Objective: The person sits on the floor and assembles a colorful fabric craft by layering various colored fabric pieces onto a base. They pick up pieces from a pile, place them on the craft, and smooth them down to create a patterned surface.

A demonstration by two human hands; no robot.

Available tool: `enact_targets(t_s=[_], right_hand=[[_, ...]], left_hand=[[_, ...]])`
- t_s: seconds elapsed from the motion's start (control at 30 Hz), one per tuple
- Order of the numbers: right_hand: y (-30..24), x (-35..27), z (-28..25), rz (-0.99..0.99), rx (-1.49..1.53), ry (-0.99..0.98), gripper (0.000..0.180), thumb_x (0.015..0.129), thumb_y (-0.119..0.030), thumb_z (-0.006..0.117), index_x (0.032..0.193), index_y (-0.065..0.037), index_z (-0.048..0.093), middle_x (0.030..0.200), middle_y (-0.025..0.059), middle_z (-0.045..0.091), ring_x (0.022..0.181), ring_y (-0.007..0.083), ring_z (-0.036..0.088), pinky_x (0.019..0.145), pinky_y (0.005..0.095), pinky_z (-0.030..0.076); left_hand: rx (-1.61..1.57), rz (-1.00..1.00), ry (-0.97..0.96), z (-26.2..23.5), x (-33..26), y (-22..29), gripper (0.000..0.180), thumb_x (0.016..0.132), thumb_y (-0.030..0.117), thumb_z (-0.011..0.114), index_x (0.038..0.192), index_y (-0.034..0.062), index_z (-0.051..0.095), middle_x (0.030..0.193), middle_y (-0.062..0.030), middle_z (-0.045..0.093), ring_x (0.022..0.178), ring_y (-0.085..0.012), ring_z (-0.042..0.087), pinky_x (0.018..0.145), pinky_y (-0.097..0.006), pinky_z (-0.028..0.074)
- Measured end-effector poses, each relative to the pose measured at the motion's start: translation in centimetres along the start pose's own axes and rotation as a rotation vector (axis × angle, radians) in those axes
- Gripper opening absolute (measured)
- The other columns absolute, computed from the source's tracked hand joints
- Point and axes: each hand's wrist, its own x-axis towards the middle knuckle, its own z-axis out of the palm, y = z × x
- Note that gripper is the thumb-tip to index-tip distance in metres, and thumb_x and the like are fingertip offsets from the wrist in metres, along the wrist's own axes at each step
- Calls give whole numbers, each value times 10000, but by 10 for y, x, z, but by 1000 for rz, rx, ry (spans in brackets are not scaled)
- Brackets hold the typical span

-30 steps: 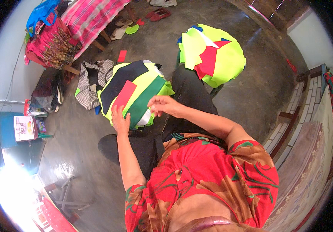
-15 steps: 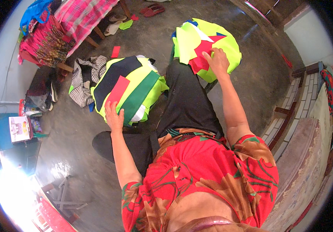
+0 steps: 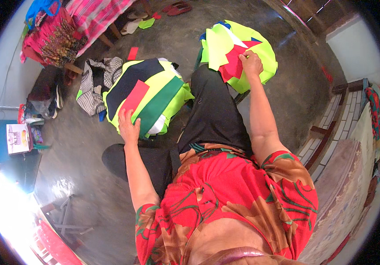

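Note:
Two heaps of cut cloth pieces lie ahead of me. On the left heap, a red strip [image 3: 135, 95] rests between a dark navy piece [image 3: 133, 80] and a long green strip [image 3: 161, 107], over bright yellow-green cloth [image 3: 172, 84]. My left hand [image 3: 129, 127] lies at the near end of the red strip with its fingers apart. On the right heap, a red cloth piece [image 3: 232, 64] sits among yellow-green pieces [image 3: 218, 44], with white and blue bits showing. Fingers pinched, my right hand [image 3: 253, 64] grips the edge of that red cloth piece.
A checked cloth [image 3: 93, 90] lies left of the left heap, and a small red scrap [image 3: 132, 53] is beyond it. Shoes [image 3: 176, 9] lie at the far side. A table with a pink plaid cloth [image 3: 95, 17] stands far left. A wooden frame [image 3: 331, 128] stands at right.
My right hand's fingers have gone from spread to pinched on the red cloth piece. My left hand stays at the red strip on the left heap.

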Motion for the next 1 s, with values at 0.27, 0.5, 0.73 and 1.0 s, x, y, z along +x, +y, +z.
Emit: enact_targets(t_s=[0.27,0.5,0.73,1.0], right_hand=[[1,-14,3,-224,110,214,287,775,-347,709,954,-134,636,948,106,617,909,308,608,742,447,493],[-47,-40,11,-273,127,48,378,739,-401,731,921,-86,626,968,120,586,917,311,587,757,443,482],[-53,-36,31,-189,34,144,409,684,-388,769,924,-93,619,951,104,578,923,300,577,769,451,470],[-47,-22,38,-115,156,67,311,710,-350,743,886,-116,638,897,92,626,848,308,618,737,451,470]], left_hand=[[-26,-47,-12,-2,0,3,471,692,109,731,1129,109,554,1309,-142,444,1218,-346,427,983,-432,394],[-22,-61,-21,-4,0,4,489,685,114,735,1137,112,550,1313,-133,434,1196,-348,440,972,-434,400],[-20,-41,-5,-2,0,1,478,688,122,731,1130,111,549,1305,-131,435,1189,-354,438,968,-446,398],[-37,-82,-25,-6,1,5,479,689,131,731,1133,115,553,1305,-120,440,1192,-345,440,965,-442,402]])
